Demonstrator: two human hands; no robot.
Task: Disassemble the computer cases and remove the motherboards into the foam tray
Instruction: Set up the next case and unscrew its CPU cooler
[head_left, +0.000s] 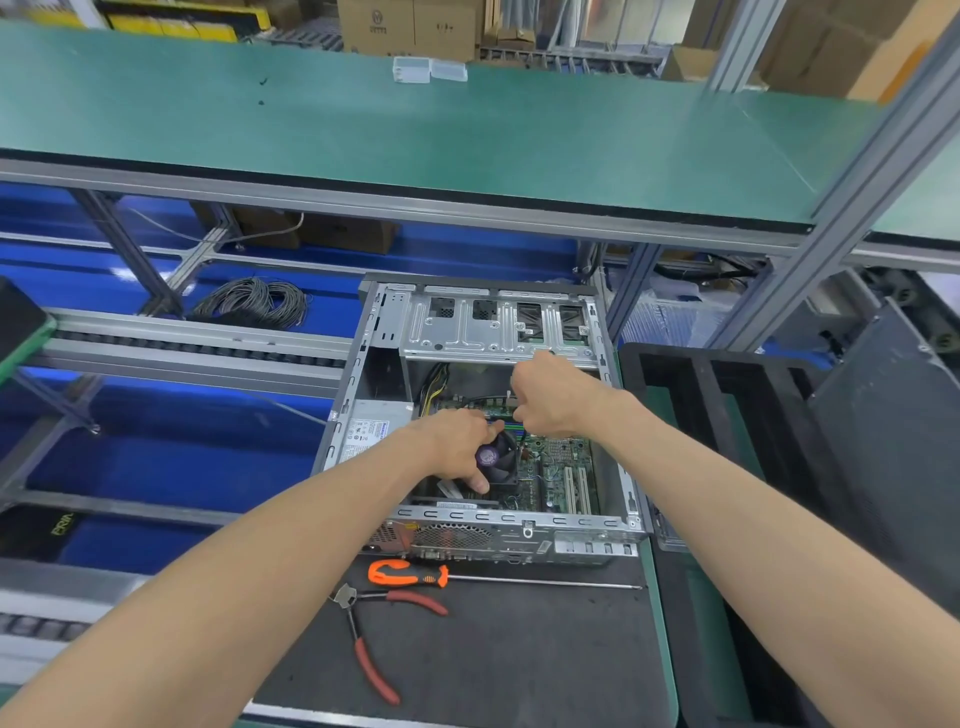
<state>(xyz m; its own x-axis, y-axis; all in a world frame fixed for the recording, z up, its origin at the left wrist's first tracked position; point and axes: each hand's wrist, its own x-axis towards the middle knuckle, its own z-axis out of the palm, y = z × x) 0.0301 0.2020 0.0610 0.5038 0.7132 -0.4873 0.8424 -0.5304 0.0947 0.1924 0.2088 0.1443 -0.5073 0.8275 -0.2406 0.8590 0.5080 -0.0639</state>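
An open grey computer case (524, 525) lies on the dark mat in front of me. Inside it sits the green motherboard (563, 475) with a black CPU cooler fan (500, 457) and a silver power supply (371, 428) at the left. My left hand (460, 444) is down in the case with its fingers curled round the cooler fan. My right hand (545, 397) is curled just above the board's far edge; what it holds is hidden. The black foam tray (727, 395) stands to the right of the case.
An orange-handled screwdriver (410, 573) and red-handled cutters (371, 642) lie on the mat in front of the case. A green shelf (415, 135) hangs above. Coiled grey cable (254, 301) lies at the back left. A dark side panel (893, 431) leans at the right.
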